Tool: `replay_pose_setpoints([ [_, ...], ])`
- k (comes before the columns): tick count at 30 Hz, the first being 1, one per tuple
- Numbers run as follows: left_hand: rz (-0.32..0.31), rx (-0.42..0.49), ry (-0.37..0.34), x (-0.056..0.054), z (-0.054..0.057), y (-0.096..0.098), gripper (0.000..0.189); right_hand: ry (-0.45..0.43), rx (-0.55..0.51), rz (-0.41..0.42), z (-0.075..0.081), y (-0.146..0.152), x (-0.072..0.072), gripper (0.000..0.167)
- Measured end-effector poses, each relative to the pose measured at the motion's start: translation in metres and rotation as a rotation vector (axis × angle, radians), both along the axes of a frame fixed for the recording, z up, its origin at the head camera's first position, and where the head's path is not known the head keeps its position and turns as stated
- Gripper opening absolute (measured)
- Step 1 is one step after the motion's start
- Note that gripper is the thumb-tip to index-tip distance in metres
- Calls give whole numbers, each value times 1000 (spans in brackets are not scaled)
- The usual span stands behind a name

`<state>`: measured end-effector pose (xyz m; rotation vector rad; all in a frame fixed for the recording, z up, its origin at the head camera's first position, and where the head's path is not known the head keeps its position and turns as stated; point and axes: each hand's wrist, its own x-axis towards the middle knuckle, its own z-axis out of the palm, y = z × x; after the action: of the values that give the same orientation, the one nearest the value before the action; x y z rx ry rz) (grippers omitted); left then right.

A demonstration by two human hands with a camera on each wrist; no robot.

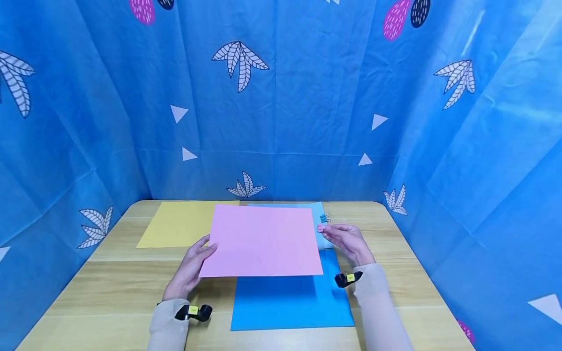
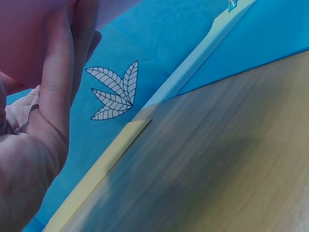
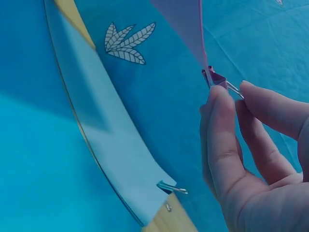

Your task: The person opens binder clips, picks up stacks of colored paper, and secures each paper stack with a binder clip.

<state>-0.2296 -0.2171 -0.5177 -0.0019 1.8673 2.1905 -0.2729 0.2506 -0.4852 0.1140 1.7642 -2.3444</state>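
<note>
Pink clip (image 1: 321, 228), right grip (image 1: 350, 243) pinching, seemingly narrowly

wooden table (image 1: 118, 287) | yellow sheet (image 1: 177, 224) flat, far left | blue curtain (image 1: 307, 122): leaf prints (image 1: 242, 75), white triangles (image 1: 178, 112)

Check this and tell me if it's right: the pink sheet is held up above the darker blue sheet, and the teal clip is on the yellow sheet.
One thing is wrong: the teal clip is on the light blue sheet, not the yellow sheet, as the right wrist view shows. The pink sheet is held above the darker blue sheet.
</note>
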Motion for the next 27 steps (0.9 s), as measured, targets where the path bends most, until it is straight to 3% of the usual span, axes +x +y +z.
replay_pose_setpoints([
  [6,-1,16,12,0,0,0,68,-55,-58,23,2,-1,0,5],
  [14,-12,34,17,0,0,-1,69,-60,-144,87,0,-2,-1,26],
  [27,-6,17,11,-1,-1,1,65,-61,-159,157,0,-3,0,25],
])
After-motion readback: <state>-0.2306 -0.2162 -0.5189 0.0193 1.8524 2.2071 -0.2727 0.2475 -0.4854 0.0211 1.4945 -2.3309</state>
